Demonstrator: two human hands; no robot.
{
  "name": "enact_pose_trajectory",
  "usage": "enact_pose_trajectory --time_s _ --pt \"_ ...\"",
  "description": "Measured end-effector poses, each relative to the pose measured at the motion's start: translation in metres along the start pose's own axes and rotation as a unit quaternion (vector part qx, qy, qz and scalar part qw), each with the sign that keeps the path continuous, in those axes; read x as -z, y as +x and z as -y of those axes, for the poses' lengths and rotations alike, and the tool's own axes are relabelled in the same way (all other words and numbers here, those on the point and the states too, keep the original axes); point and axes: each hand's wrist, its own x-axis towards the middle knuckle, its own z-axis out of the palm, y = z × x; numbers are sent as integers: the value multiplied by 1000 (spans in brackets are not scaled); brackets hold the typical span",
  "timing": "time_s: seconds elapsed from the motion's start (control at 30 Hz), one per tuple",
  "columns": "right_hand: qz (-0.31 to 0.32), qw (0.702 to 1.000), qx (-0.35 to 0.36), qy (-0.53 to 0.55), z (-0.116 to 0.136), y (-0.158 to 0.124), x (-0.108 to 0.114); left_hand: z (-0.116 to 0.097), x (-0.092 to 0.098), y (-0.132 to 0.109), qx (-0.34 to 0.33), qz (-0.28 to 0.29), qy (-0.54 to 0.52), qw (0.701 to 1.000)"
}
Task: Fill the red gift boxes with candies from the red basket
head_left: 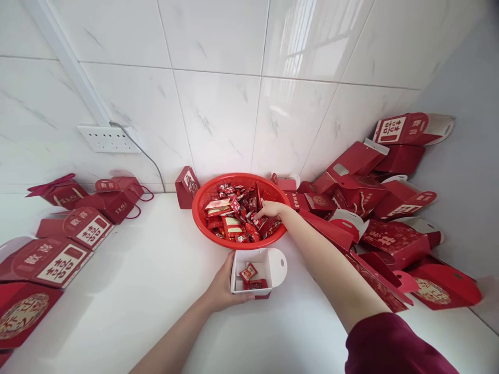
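Note:
My left hand [225, 286] is closed around the left side of a small open gift box [238, 270], white inside, that stands on the white table. Its rounded lid flap points right, and a few red wrapped candies [254, 284] lie in the bottom. Just behind it is a red plastic basket [197, 221] heaped with red-wrapped sweets and snack packets [233, 227]. My right hand [271, 209] reaches into the basket's right side, its fingers bent down among the packets. The fingertips are partly hidden, so what they pinch cannot be made out.
Closed red gift boxes [58, 259] line the table's left side. Many red boxes, several with open flaps, are piled on the right [397, 239]. One red box [187, 188] stands against the tiled wall left of the basket. A socket strip [108, 139] with a cable is on the wall.

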Motion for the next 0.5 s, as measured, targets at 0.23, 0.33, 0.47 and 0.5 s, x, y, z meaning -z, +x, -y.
enact_pose_trajectory --time_s 0.23,0.33,0.47,0.5 --pt "60 990 96 87 7 -10 0 -2 0 -1 -8 -1 2 1000" --pt "32 990 107 90 6 -10 1 -2 0 -1 -12 2 0 1000" --pt "-23 992 104 67 4 -9 2 1 0 0 -22 -1 -12 1000" --pt "-45 992 107 58 4 -8 2 1 -1 1 -22 -1 -16 1000"
